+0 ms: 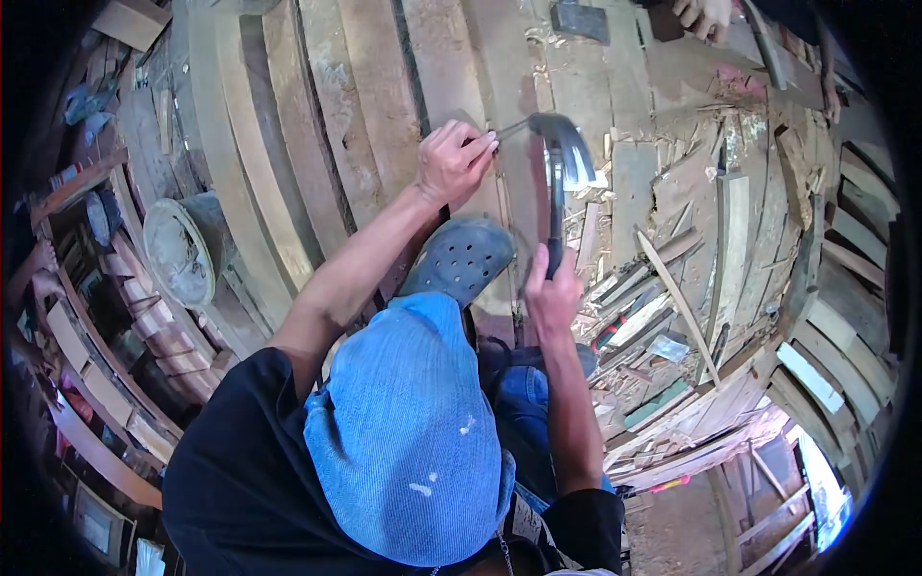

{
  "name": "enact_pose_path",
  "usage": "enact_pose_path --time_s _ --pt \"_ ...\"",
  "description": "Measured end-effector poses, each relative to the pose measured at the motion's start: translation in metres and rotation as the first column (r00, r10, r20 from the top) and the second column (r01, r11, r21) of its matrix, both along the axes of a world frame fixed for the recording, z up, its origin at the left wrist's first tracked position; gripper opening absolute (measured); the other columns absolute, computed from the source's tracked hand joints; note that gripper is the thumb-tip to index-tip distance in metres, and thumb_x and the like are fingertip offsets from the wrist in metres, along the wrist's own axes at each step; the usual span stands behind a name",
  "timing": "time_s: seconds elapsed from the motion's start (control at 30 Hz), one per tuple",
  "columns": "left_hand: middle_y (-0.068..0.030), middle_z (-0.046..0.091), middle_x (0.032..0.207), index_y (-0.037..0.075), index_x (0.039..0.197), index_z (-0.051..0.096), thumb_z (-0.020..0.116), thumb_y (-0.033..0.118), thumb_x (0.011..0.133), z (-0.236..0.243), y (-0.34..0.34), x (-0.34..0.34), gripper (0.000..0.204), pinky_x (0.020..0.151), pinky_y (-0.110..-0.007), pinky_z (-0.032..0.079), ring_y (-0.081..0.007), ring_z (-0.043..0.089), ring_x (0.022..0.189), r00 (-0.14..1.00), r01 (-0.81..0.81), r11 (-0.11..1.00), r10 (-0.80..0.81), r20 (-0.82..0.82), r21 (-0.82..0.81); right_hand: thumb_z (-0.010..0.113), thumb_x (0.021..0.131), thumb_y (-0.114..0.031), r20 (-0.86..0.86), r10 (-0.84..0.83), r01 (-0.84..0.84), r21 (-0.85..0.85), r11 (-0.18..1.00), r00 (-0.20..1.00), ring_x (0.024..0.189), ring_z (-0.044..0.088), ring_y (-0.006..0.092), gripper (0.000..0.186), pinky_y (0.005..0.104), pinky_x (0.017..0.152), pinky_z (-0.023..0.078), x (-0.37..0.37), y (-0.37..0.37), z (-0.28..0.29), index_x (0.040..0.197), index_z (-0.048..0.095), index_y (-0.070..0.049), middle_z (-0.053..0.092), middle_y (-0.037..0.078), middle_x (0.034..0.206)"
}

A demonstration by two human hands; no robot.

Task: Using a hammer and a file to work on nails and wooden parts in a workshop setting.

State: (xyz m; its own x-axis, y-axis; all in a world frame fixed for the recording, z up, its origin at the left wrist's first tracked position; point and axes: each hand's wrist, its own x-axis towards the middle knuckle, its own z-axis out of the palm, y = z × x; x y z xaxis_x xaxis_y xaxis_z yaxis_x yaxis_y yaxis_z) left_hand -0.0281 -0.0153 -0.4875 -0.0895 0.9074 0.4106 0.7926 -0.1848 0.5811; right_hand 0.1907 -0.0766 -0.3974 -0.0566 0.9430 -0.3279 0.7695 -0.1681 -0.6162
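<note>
My right hand (554, 288) is closed round the dark handle of a hammer (556, 192), whose shiny head is smeared by motion. Ahead and to the left, my left hand (455, 163) pinches a thin dark rod like a nail (515, 129) between thumb and fingertips. The rod's far end meets the hammer head in the picture; whether they touch, I cannot tell. Under both hands lie long wooden planks (447, 72). My foot in a grey clog (463, 257) rests just below my left hand, with my blue-jeaned knee (408, 413) raised nearer.
Wood scraps and splinters (634, 307) litter the right side, with a slanting stick (677, 302) among them. A round bucket (180, 252) stands left. Another person's hand (706, 17) shows at the far right, near a dark block (580, 21). Stacked boards (836, 346) line the right edge.
</note>
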Motion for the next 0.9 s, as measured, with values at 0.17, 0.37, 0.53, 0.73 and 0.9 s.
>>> enact_pose_path --time_s 0.17,0.37,0.53,0.73,0.9 --pt "-0.0044 0.058 0.070 0.009 0.088 0.071 0.073 0.010 0.076 0.006 -0.027 -0.009 0.012 0.052 -0.032 0.047 -0.0201 0.058 0.060 0.996 -0.081 0.995 0.079 -0.032 -0.066 0.061 0.093 -0.022 0.005 0.005 -0.005 0.054 0.999 1.000 0.057 0.064 0.0400 0.024 0.0460 0.048 0.048 0.014 -0.002 -0.007 0.099 0.054 0.000 0.063 0.023 0.066" --pt "-0.0060 0.059 0.071 0.006 0.086 0.068 0.072 0.011 0.078 0.007 -0.034 -0.007 0.010 0.053 -0.034 0.048 -0.0220 0.059 0.061 0.985 -0.173 0.982 0.171 -0.038 -0.069 0.059 0.094 -0.025 -0.003 0.013 -0.013 0.007 1.000 1.000 0.056 0.064 0.0396 0.025 0.0460 0.049 0.048 0.009 0.000 -0.007 0.097 0.055 -0.001 0.063 0.021 0.064" --pt "-0.0079 0.061 0.072 0.006 0.080 0.065 0.070 0.012 0.079 0.010 -0.036 0.001 0.008 0.054 -0.037 0.049 -0.0254 0.060 0.062 0.973 -0.224 0.952 0.231 0.010 -0.211 0.058 0.094 -0.028 0.002 0.016 -0.016 -0.017 1.000 1.000 0.056 0.064 0.0390 0.026 0.0459 0.050 0.048 0.004 0.008 -0.001 0.096 0.056 -0.002 0.062 0.021 0.063" --pt "-0.0084 0.060 0.067 0.005 0.078 0.064 0.072 0.013 0.080 0.010 -0.043 0.014 0.012 0.049 -0.034 0.049 -0.0218 0.061 0.053 0.909 -0.368 0.881 0.407 0.083 -0.297 0.059 0.094 -0.028 -0.060 0.114 -0.115 -0.024 0.993 0.992 0.053 0.064 0.0368 0.027 0.0438 0.049 0.047 -0.005 0.028 0.003 0.093 0.055 -0.001 0.061 0.020 0.061" --pt "-0.0087 0.060 0.068 0.004 0.079 0.063 0.072 0.013 0.081 0.004 -0.048 0.014 0.013 0.049 -0.033 0.050 -0.0206 0.062 0.054 0.882 -0.389 0.877 0.443 0.162 -0.284 0.061 0.093 -0.028 -0.062 0.241 -0.241 0.010 0.970 0.968 0.050 0.062 0.0348 0.028 0.0425 0.045 0.044 -0.004 0.043 -0.002 0.089 0.054 -0.001 0.058 0.018 0.057"
